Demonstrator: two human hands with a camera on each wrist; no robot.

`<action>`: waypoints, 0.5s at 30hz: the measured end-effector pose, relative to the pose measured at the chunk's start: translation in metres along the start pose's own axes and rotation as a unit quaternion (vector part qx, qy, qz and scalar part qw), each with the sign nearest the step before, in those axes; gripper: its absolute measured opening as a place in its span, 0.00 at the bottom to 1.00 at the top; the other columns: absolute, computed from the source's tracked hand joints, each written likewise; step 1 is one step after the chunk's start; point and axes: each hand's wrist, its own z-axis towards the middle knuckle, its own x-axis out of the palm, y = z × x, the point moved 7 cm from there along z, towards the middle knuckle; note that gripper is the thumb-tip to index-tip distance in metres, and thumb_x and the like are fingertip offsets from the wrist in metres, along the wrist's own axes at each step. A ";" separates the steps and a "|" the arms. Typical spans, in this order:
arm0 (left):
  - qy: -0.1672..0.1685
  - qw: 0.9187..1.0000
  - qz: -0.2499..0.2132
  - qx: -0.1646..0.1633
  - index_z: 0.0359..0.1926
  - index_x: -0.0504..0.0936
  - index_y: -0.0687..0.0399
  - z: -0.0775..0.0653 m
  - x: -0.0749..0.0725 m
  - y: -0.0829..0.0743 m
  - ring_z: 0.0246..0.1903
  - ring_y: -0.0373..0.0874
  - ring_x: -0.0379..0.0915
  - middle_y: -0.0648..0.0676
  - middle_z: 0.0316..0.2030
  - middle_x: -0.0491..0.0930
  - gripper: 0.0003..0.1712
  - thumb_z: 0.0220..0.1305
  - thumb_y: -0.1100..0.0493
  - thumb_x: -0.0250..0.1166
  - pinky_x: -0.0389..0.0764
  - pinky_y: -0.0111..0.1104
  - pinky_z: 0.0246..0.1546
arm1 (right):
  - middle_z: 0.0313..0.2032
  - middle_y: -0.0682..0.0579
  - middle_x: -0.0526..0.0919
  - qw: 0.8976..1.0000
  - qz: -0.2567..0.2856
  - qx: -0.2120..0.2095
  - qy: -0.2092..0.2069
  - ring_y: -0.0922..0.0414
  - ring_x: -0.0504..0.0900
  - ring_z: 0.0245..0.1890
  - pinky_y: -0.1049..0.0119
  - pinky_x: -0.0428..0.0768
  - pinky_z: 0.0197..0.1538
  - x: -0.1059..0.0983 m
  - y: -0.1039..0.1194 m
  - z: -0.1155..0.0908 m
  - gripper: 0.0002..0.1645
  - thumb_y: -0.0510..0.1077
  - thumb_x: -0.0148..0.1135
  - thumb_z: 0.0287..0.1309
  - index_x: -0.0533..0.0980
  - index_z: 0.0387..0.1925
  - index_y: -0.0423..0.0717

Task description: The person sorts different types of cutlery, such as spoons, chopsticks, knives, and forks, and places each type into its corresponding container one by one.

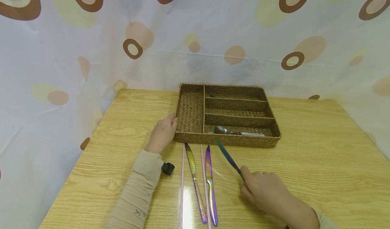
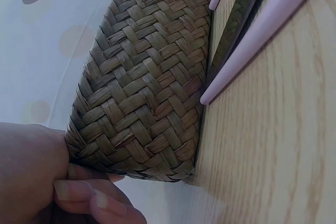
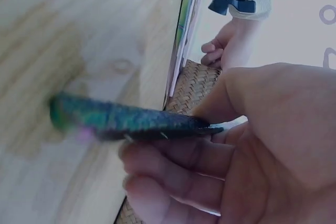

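Observation:
A brown woven cutlery tray (image 1: 226, 140) stands on the table, divided into several compartments. My left hand (image 1: 163, 132) grips its left wall near the front corner, fingers curled against the weave (image 2: 142, 77) in the left wrist view. With thumb and fingers, my right hand (image 1: 266, 191) pinches a teal-blue table knife (image 1: 228, 157), its blade tip close to the tray's front wall. The knife's patterned handle (image 3: 126, 119) shows blurred in the right wrist view. A spoon (image 1: 221, 130) with a white handle lies in the front compartment.
Two shiny multicoloured knives, one with a textured handle (image 1: 198, 196) and one smooth (image 1: 211, 188), lie before the tray. Two pink chopsticks (image 1: 182, 185) lie alongside them. A patterned curtain (image 1: 213, 25) hangs behind the wooden table (image 1: 317, 147).

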 end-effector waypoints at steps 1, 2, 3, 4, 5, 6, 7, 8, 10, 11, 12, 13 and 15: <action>-0.001 1.000 -0.001 0.000 0.60 0.65 0.64 0.000 0.000 0.000 0.11 0.40 0.55 0.52 0.14 0.65 0.23 0.73 0.53 0.41 0.63 0.33 0.13 | 0.11 0.59 0.60 1.000 0.004 -0.008 -0.005 0.64 0.59 0.09 0.70 0.57 0.09 -0.001 0.000 0.000 0.09 0.44 0.54 0.55 0.65 0.33 0.45; -0.001 1.000 -0.002 0.001 0.60 0.65 0.64 0.000 0.000 -0.001 0.11 0.40 0.55 0.52 0.14 0.65 0.23 0.73 0.53 0.41 0.63 0.33 0.13 | 0.11 0.59 0.60 1.000 0.009 -0.017 -0.008 0.64 0.58 0.09 0.71 0.57 0.09 -0.003 0.000 0.001 0.09 0.43 0.54 0.55 0.64 0.33 0.45; -0.001 1.000 -0.004 0.001 0.61 0.65 0.64 0.000 -0.001 -0.001 0.11 0.40 0.55 0.52 0.14 0.64 0.23 0.73 0.54 0.41 0.63 0.33 0.12 | 0.11 0.60 0.60 0.999 0.014 -0.028 -0.014 0.65 0.58 0.09 0.71 0.57 0.09 -0.004 0.000 0.001 0.09 0.42 0.55 0.55 0.63 0.34 0.45; -0.001 1.000 -0.005 0.001 0.61 0.65 0.64 -0.001 -0.001 -0.001 0.11 0.40 0.55 0.52 0.14 0.64 0.23 0.73 0.54 0.41 0.63 0.33 0.12 | 0.11 0.60 0.60 0.999 0.022 -0.036 -0.018 0.65 0.58 0.09 0.72 0.57 0.10 -0.005 0.000 0.002 0.09 0.40 0.54 0.55 0.63 0.35 0.44; 0.000 1.000 -0.007 0.001 0.61 0.64 0.64 -0.001 -0.001 -0.002 0.10 0.40 0.54 0.52 0.13 0.64 0.23 0.73 0.54 0.41 0.63 0.33 0.12 | 0.11 0.60 0.60 0.998 0.032 -0.045 -0.022 0.65 0.58 0.09 0.72 0.57 0.10 -0.006 0.000 0.003 0.09 0.39 0.55 0.56 0.63 0.35 0.44; -0.001 1.000 -0.008 0.001 0.61 0.64 0.64 -0.001 -0.001 -0.002 0.10 0.40 0.54 0.52 0.13 0.64 0.23 0.73 0.54 0.42 0.63 0.33 0.12 | 0.11 0.60 0.60 0.998 0.037 -0.053 -0.026 0.66 0.58 0.10 0.73 0.57 0.10 -0.008 -0.001 0.004 0.10 0.38 0.55 0.57 0.63 0.36 0.43; -0.001 1.000 -0.010 0.001 0.61 0.64 0.64 -0.001 -0.002 -0.002 0.10 0.40 0.54 0.52 0.13 0.64 0.23 0.73 0.54 0.41 0.63 0.33 0.12 | 0.11 0.60 0.59 0.997 0.045 -0.059 -0.027 0.66 0.57 0.10 0.73 0.58 0.11 -0.009 -0.001 0.006 0.10 0.37 0.55 0.58 0.62 0.37 0.43; -0.001 1.000 -0.010 0.001 0.61 0.64 0.64 -0.001 -0.002 -0.003 0.10 0.40 0.54 0.52 0.13 0.64 0.23 0.73 0.54 0.41 0.63 0.33 0.11 | 0.12 0.60 0.60 0.996 0.053 -0.067 -0.032 0.66 0.58 0.10 0.74 0.58 0.11 -0.011 -0.002 0.007 0.10 0.37 0.55 0.58 0.62 0.37 0.43; -0.002 1.000 -0.010 0.001 0.61 0.64 0.65 -0.002 -0.002 -0.003 0.10 0.40 0.54 0.52 0.13 0.64 0.23 0.73 0.54 0.41 0.62 0.33 0.12 | 0.14 0.60 0.61 0.994 0.063 -0.081 -0.049 0.67 0.59 0.12 0.74 0.59 0.12 -0.016 -0.003 0.009 0.11 0.35 0.56 0.58 0.62 0.38 0.42; -0.002 1.000 -0.011 0.001 0.61 0.65 0.65 -0.002 -0.002 -0.003 0.10 0.40 0.54 0.52 0.13 0.64 0.23 0.73 0.54 0.41 0.62 0.33 0.11 | 0.15 0.60 0.61 0.992 0.067 -0.087 -0.058 0.67 0.59 0.13 0.74 0.60 0.13 -0.018 -0.004 0.010 0.12 0.34 0.56 0.57 0.62 0.38 0.42; -0.002 1.000 -0.011 0.001 0.60 0.65 0.64 -0.002 -0.002 -0.003 0.10 0.40 0.54 0.52 0.13 0.64 0.23 0.73 0.54 0.41 0.62 0.33 0.12 | 0.17 0.60 0.62 0.991 0.068 -0.094 -0.070 0.67 0.61 0.14 0.74 0.62 0.14 -0.021 -0.005 0.011 0.12 0.33 0.56 0.57 0.62 0.39 0.41; -0.002 1.000 -0.011 0.001 0.60 0.65 0.65 -0.002 -0.002 -0.003 0.10 0.40 0.54 0.52 0.13 0.64 0.23 0.73 0.54 0.41 0.62 0.33 0.12 | 0.18 0.59 0.63 0.989 0.072 -0.099 -0.081 0.67 0.62 0.15 0.74 0.63 0.14 -0.024 -0.006 0.013 0.12 0.32 0.56 0.56 0.63 0.39 0.41; -0.002 1.000 -0.010 0.001 0.59 0.66 0.64 -0.002 -0.002 -0.002 0.11 0.40 0.54 0.52 0.13 0.64 0.22 0.73 0.54 0.41 0.62 0.33 0.12 | 0.21 0.58 0.66 0.985 0.075 -0.112 -0.108 0.65 0.66 0.18 0.73 0.68 0.17 -0.031 -0.007 0.015 0.13 0.30 0.56 0.54 0.64 0.40 0.40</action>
